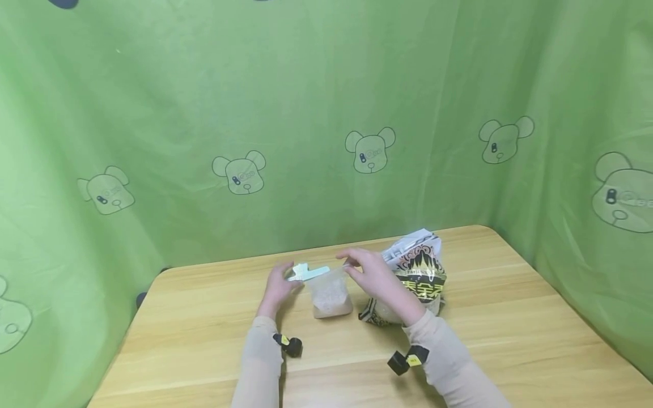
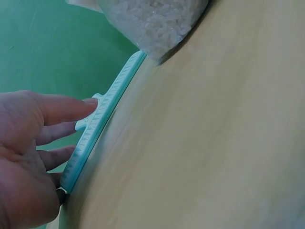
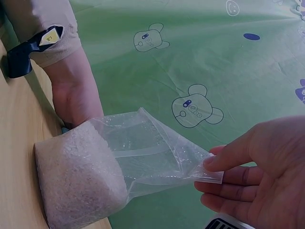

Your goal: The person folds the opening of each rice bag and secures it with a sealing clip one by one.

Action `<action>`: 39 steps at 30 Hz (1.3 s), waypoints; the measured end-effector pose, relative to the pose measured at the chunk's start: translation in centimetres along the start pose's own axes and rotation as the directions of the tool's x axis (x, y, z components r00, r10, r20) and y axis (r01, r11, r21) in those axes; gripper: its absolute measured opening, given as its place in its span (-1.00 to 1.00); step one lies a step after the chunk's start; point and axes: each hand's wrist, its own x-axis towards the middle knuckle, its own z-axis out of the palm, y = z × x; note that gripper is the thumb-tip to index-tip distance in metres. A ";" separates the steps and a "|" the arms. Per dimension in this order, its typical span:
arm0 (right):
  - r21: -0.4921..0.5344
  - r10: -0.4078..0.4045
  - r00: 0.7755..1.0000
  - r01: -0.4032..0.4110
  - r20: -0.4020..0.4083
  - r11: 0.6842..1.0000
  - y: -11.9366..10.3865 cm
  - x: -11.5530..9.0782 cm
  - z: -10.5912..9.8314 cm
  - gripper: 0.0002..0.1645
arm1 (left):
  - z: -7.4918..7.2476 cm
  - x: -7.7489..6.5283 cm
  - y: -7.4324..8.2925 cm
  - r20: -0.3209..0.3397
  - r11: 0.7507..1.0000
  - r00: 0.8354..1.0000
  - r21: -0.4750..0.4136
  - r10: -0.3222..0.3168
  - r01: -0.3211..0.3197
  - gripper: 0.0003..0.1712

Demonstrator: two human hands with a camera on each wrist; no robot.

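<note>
A clear plastic bag of rice stands upright on the table, its lower part filled and its upper part loose film. My right hand pinches the bag's top corner between thumb and fingers, pulling the film out to one side in the right wrist view. Left of the bag, my left hand holds a long teal bag clip with a shaped tab at its middle. The thumb lies on the tab side and the other fingers are behind the clip. One clip end comes close to the bag's filled part in the left wrist view.
A large printed rice sack stands right of the small bag, partly behind my right forearm. The wooden table ends at a back edge against a green curtain with bear faces.
</note>
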 end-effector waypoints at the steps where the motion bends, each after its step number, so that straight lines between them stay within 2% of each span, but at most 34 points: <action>1: -0.001 0.000 1.000 0.000 -0.001 1.000 0.0 0.0 0.0 -0.64 | 0.0 0.0 0.0 0.002 1.000 1.000 0.014 -0.006 0.006 -0.23; 9: -0.002 0.005 1.000 -0.005 -0.003 1.000 0.0 0.0 0.0 -0.64 | 0.2 0.1 -0.2 -0.005 0.998 1.000 0.061 -0.014 0.014 -0.30; 22: 0.008 -0.002 1.000 0.002 -0.004 1.000 0.1 -0.1 0.0 -0.64 | 0.1 -0.3 0.0 -0.036 0.999 0.999 -0.001 -0.037 0.037 -0.40; 31: 0.003 0.000 1.000 0.000 0.002 1.000 0.0 -0.1 -0.1 -0.64 | 0.0 -0.2 -0.2 -0.071 0.993 0.994 -0.083 -0.084 0.078 -0.59; 39: 0.012 0.004 1.000 -0.004 0.012 1.000 -0.2 -0.2 -0.2 -0.64 | -0.3 -0.3 0.0 -0.062 0.994 0.995 -0.084 -0.077 0.072 -0.73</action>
